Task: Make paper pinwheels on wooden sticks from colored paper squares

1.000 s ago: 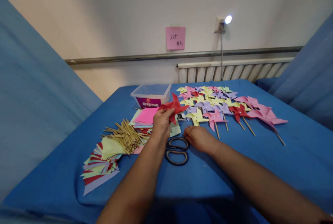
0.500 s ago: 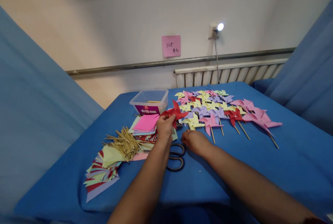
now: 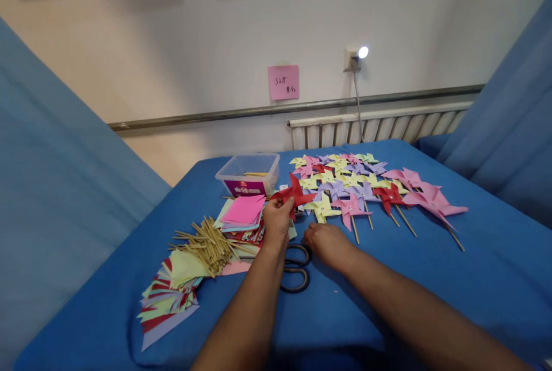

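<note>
My left hand (image 3: pixel 276 220) pinches a red paper pinwheel head (image 3: pixel 294 194) and holds it just above the blue table (image 3: pixel 474 279). My right hand (image 3: pixel 326 242) rests knuckles-up on the cloth beside it, fingers curled down towards the table; whether it holds anything is hidden. Black scissors (image 3: pixel 295 270) lie between my two forearms. Behind my hands lie several finished pinwheels (image 3: pixel 351 187) in yellow, pink, purple and red, on wooden sticks.
A heap of wooden sticks (image 3: pixel 207 238) lies left of my hands, next to stacks of coloured paper squares (image 3: pixel 244 213) and cut paper pieces (image 3: pixel 170 290). A clear plastic box (image 3: pixel 250 174) stands at the back. Blue fabric screens rise on both sides.
The view has tilted, so everything sits lower in the picture. My left hand keeps the red pinwheel head; my right hand stays on the cloth, close to the scissors.
</note>
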Motion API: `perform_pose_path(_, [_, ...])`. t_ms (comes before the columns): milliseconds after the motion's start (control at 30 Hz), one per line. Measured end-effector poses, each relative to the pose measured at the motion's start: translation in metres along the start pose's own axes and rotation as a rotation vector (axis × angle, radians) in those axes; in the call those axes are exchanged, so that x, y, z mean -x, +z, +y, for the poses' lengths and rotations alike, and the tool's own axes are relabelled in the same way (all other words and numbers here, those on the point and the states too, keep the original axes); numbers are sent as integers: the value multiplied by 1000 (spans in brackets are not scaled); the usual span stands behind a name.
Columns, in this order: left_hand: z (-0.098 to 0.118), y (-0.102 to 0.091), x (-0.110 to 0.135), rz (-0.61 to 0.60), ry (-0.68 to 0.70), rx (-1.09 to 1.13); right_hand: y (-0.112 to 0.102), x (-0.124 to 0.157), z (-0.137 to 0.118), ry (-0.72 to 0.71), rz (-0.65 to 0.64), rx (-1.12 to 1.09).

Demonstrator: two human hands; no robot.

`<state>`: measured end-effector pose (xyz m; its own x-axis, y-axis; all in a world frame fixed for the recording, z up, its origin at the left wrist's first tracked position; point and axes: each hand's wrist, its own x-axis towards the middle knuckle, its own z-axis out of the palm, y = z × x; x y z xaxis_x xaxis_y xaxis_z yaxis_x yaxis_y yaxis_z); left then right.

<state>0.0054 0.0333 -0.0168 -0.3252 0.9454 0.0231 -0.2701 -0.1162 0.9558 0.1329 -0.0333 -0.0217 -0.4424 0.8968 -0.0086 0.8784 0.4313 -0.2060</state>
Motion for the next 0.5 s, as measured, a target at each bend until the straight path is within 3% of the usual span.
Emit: perform_pose_path(500, [2,1,3,10,-45,10,2,-4,2,5,33,9])
